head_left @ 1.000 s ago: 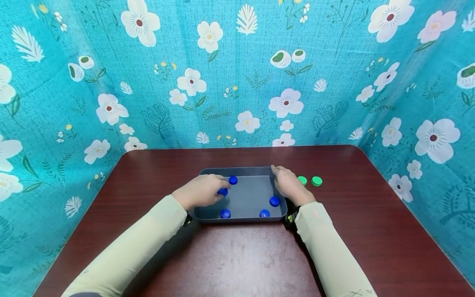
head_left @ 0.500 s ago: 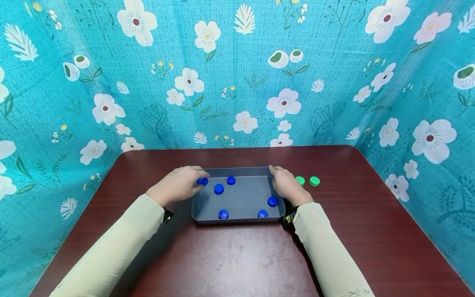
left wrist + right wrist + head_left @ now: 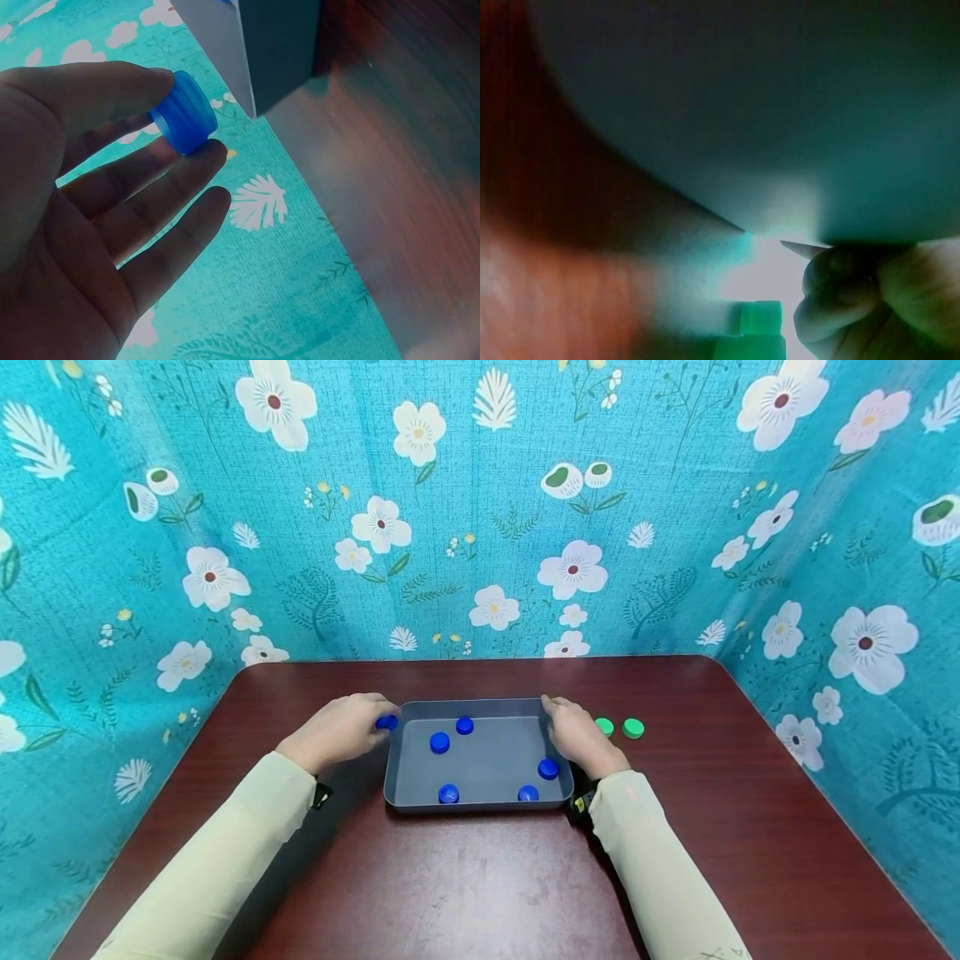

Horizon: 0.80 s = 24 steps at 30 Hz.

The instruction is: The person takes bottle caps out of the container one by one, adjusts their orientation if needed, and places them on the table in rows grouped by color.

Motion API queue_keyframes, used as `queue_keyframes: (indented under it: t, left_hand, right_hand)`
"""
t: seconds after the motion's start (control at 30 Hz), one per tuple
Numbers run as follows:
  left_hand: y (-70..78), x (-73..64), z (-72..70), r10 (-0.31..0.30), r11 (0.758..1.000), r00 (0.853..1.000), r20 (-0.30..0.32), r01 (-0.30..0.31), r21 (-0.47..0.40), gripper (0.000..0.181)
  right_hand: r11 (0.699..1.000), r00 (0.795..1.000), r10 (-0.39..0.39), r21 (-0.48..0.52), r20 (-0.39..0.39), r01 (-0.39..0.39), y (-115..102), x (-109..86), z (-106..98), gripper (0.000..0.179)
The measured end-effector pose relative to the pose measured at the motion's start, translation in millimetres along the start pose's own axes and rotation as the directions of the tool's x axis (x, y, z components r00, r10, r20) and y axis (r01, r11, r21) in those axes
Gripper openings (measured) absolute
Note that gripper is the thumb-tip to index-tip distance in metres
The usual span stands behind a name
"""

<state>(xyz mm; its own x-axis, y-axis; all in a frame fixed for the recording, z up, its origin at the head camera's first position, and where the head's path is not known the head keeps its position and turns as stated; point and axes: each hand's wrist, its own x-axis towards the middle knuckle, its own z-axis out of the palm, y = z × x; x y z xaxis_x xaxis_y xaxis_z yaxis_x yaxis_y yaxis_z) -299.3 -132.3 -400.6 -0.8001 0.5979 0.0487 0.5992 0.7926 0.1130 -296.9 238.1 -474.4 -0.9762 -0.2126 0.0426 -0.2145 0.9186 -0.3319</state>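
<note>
My left hand [image 3: 339, 732] pinches a blue bottle cap [image 3: 387, 722] just beyond the left rim of a grey rectangular tray [image 3: 498, 747]. In the left wrist view the cap [image 3: 185, 114] sits between thumb and fingertips, its ribbed side showing, with the other fingers extended. Several more blue caps lie in the tray, including one near the back [image 3: 465, 725] and one toward the right [image 3: 548, 768]. On the tray's right side, my right hand [image 3: 581, 739] grips the wall near the back corner. The right wrist view shows its curled fingers [image 3: 840, 296] at the tray's edge.
Two green caps, one at the right hand [image 3: 604, 726] and one farther right [image 3: 633, 727], lie on the dark red wooden table [image 3: 480, 877]. A turquoise flowered curtain [image 3: 450, 527] hangs behind the table and along both sides.
My left hand has moved left out of the tray, carrying one blue cap from among the others over the left rim. The right hand has kept its hold on the tray.
</note>
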Motion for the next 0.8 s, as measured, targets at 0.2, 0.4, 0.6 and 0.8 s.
queue_keyframes:
  t: [0.2, 0.4, 0.6, 0.8]
  left_hand:
    - [-8.3, 7.6, 8.7, 0.001, 1.0, 1.0, 0.001, -0.001, -0.005, 0.03]
    - [-17.3, 3.4, 18.1, -0.029, 1.0, 0.999, 0.031, 0.029, -0.007, 0.029]
    - [-25.8, 1.4, 21.7, -0.044, 0.999, 0.998, 0.035, 0.044, -0.005, 0.031]
    - [-30.3, 4.3, 24.1, -0.056, 0.998, 0.995, 0.078, 0.055, 0.009, 0.031]
  right_hand:
    - [1.0, 1.0, 0.006, -0.003, -0.018, -0.006, 5, -6.1, 0, 0.05]
    - [1.0, 1.0, -0.026, 0.005, -0.009, 0.026, 4, -5.0, 3, 0.05]
    - [1.0, 1.0, -0.019, 0.006, -0.018, 0.019, 0, 0.1, 3, 0.051]
    - [1.0, 1.0, -0.016, 0.012, -0.024, 0.017, -1, 2.7, 2, 0.051]
